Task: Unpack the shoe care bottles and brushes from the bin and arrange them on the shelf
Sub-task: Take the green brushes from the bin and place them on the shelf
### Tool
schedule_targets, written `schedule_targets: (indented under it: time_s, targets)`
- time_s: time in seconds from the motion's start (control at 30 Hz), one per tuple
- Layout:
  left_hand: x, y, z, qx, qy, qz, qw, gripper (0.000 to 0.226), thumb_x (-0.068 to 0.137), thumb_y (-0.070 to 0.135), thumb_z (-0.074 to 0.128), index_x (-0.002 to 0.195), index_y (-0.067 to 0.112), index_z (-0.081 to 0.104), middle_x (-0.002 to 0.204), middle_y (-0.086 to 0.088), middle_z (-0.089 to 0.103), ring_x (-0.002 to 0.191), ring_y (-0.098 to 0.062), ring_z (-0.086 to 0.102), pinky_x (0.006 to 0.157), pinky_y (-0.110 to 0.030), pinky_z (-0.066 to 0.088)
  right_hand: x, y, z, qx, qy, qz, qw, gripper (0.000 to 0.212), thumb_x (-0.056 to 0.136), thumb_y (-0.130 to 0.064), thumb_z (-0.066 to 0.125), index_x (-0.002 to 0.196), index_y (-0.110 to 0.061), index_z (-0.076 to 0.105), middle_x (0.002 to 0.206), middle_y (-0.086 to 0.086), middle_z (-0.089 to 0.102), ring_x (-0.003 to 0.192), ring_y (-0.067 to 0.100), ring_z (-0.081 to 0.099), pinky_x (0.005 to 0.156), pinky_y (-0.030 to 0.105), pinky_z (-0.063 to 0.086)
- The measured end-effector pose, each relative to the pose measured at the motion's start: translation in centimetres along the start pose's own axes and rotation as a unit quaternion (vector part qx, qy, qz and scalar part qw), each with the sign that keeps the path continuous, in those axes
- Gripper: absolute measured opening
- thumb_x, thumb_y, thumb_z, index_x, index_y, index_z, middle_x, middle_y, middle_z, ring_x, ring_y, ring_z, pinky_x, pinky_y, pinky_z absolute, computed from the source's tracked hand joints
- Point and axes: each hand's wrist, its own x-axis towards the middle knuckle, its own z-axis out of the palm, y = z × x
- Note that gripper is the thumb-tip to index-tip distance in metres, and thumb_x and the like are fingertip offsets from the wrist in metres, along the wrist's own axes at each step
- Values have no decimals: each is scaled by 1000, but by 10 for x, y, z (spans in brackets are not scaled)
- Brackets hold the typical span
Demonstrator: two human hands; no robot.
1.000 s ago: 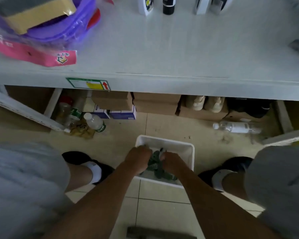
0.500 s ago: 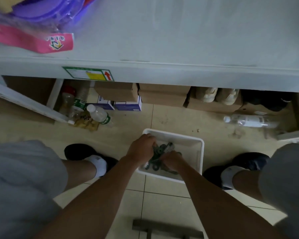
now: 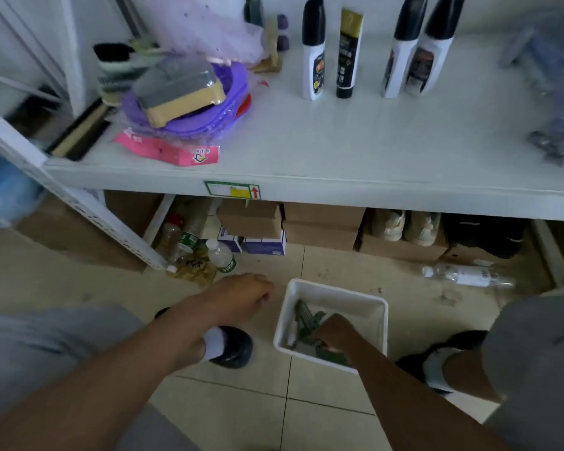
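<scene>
A white bin [image 3: 376,307] sits on the tiled floor between my feet. Dark green brushes [image 3: 305,320] lie inside it. My right hand [image 3: 334,330] is down in the bin, fingers curled around the green brushes. My left hand [image 3: 241,299] hovers left of the bin above the floor, fingers loosely curled, holding nothing. On the white shelf [image 3: 339,151] stand several shoe care bottles: a white one with a black cap [image 3: 312,50], a black and gold tube [image 3: 348,53], and two more black-capped bottles [image 3: 417,47].
A purple basin with a sponge [image 3: 189,96] and pink packaging [image 3: 170,151] fill the shelf's left side; dark bagged items [image 3: 560,102] lie at its right. Under the shelf are cardboard boxes [image 3: 319,226], shoes [image 3: 404,226] and plastic bottles [image 3: 222,255]. A bottle [image 3: 466,276] lies on the floor.
My left hand has come out of the bin and moved left. My right hand stays in the bin on the brushes. The view has tilted up, showing the bottles on the shelf.
</scene>
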Motion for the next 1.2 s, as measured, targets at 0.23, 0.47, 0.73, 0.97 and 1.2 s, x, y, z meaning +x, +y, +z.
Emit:
schedule_targets:
  time_s: [0.23, 0.47, 0.73, 0.97, 1.2]
  targets:
    - [-43, 9, -69, 103, -1, 39, 994, 12, 95, 21, 50, 97, 32, 55, 99, 13, 56, 88, -10, 55, 76, -33, 52, -107, -64, -60, -21, 85, -141, 986, 11, 82, -21, 73, 82, -10, 76, 68, -1, 67, 58, 6, 62, 59, 20, 48]
    - [-71, 27, -126, 184, -21, 53, 981, 9, 93, 22, 45, 95, 23, 54, 96, 1, 58, 80, -20, 56, 67, -39, 48, -223, -112, -117, -9, 39, -298, 954, 14, 90, -24, 70, 100, -20, 80, 85, -3, 78, 65, 4, 61, 60, 15, 47]
    - [-73, -1, -144, 113, -86, -13, 990, 13, 95, 27, 49, 84, 32, 54, 83, 9, 58, 71, -12, 54, 60, -30, 43, -257, -177, -177, 119, 151, -379, 905, 13, 93, -22, 68, 101, -23, 79, 89, 0, 77, 61, 6, 51, 61, 21, 42]
    - [-33, -3, -137, 34, -99, 82, 991, 12, 97, 22, 50, 93, 18, 60, 89, -1, 63, 73, -14, 55, 70, -32, 46, -208, -223, -198, 172, 151, -339, 912, 24, 92, -15, 69, 117, -15, 70, 94, 9, 70, 68, 11, 63, 64, 24, 48]
    - [-6, -6, -126, 96, -211, 62, 971, 18, 97, 19, 46, 90, 8, 60, 79, -6, 53, 63, -25, 45, 58, -35, 35, -204, -182, -144, -78, 315, -360, 875, 26, 94, -24, 60, 115, -37, 54, 97, -12, 55, 69, 2, 59, 57, 13, 42]
